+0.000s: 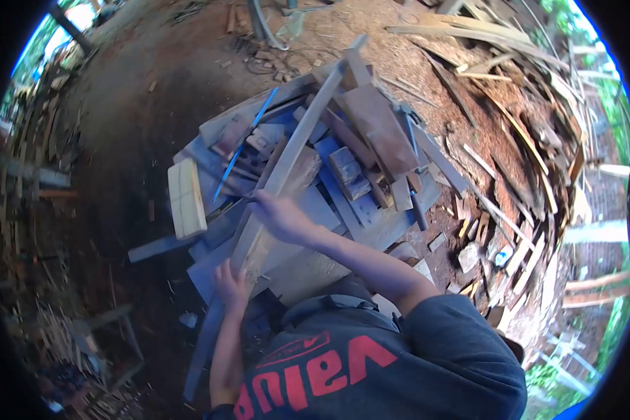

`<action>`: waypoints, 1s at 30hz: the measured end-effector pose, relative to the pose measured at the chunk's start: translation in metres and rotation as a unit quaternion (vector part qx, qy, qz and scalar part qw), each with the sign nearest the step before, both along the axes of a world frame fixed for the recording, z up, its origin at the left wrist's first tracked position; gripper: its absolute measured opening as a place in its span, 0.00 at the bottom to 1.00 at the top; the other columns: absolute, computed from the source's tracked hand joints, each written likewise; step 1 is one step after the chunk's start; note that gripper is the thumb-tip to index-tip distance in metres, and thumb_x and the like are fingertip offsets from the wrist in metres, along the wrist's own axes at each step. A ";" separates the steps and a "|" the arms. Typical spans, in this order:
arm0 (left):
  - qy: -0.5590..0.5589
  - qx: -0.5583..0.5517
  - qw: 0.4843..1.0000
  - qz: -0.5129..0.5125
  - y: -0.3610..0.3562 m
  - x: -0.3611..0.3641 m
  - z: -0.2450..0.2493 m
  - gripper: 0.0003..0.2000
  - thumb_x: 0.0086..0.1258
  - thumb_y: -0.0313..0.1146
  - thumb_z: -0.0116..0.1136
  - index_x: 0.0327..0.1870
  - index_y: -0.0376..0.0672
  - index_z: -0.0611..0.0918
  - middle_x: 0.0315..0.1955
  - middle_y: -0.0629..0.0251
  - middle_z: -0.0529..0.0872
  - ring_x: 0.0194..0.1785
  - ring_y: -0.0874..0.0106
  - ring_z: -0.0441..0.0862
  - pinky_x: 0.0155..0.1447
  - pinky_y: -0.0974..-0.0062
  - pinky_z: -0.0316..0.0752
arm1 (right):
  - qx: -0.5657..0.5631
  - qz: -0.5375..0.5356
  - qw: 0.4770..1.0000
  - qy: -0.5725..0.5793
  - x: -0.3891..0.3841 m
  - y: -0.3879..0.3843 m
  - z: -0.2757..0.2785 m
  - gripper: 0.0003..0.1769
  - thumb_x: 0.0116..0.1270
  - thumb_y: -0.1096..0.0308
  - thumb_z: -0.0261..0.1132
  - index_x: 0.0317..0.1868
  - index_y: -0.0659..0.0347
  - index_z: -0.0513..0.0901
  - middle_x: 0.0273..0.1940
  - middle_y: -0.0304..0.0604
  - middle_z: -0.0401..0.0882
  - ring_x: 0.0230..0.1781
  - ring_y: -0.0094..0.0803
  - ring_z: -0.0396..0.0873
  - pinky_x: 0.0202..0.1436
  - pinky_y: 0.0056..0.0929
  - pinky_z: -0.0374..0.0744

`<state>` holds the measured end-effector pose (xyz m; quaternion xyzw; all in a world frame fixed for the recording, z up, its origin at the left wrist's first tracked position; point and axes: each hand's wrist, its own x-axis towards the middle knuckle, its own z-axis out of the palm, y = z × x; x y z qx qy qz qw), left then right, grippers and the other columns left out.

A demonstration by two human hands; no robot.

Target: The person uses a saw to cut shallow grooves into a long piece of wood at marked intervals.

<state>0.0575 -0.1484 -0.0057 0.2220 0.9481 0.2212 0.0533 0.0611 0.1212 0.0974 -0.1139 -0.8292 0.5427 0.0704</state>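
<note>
A long wooden beam point(297, 143) slants across the cluttered workbench from its far edge toward my body. My left hand point(229, 283) is at the near end of the beam, with the fingers against its side. Over the middle of the beam, my right hand point(280, 215) is closed, and a small dark tip pokes out past its fingers; what it is I cannot make out. A pale wood block point(186, 198) stands at the bench's left edge. Beyond my right hand lies a thin blue strip point(245, 147).
On the bench's right side sit a brown wooden box-like piece point(379, 129) and a smaller wood block point(348, 173). Scrap planks point(476, 35) are heaped on the ground at right. More wood pieces point(56, 325) lie at left.
</note>
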 end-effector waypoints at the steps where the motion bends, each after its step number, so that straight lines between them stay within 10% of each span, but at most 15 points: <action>1: 0.002 0.022 1.000 -0.004 0.011 -0.007 -0.005 0.26 0.59 0.38 0.66 0.59 0.40 0.75 0.48 0.51 0.76 0.53 0.51 0.73 0.56 0.56 0.68 | -0.008 -0.015 1.000 0.005 0.015 0.001 -0.005 0.12 0.72 0.63 0.54 0.45 0.63 0.73 0.32 0.61 0.79 0.36 0.59 0.80 0.39 0.51 0.77; 9: -0.027 0.028 0.999 -0.017 0.090 -0.047 0.011 0.27 0.57 0.36 0.68 0.59 0.42 0.74 0.51 0.55 0.75 0.55 0.52 0.71 0.59 0.57 0.67 | 0.068 -0.086 0.993 -0.048 0.084 0.001 -0.035 0.09 0.73 0.66 0.55 0.41 0.64 0.72 0.26 0.61 0.76 0.30 0.61 0.78 0.30 0.48 0.73; 17: -0.048 0.039 0.998 0.016 -0.020 -0.021 0.003 0.31 0.55 0.41 0.70 0.61 0.46 0.73 0.53 0.56 0.74 0.58 0.54 0.71 0.60 0.56 0.67 | 0.092 -0.092 0.982 -0.134 0.151 -0.016 -0.080 0.10 0.73 0.65 0.55 0.40 0.64 0.72 0.26 0.62 0.75 0.32 0.63 0.77 0.31 0.49 0.72; 30: 0.003 0.093 0.996 0.011 0.015 -0.019 -0.004 0.29 0.58 0.44 0.67 0.60 0.45 0.73 0.54 0.57 0.73 0.58 0.57 0.71 0.59 0.52 0.64 | 0.171 0.014 0.979 -0.114 0.108 -0.054 -0.075 0.11 0.74 0.64 0.52 0.40 0.64 0.69 0.26 0.65 0.77 0.31 0.65 0.77 0.33 0.59 0.71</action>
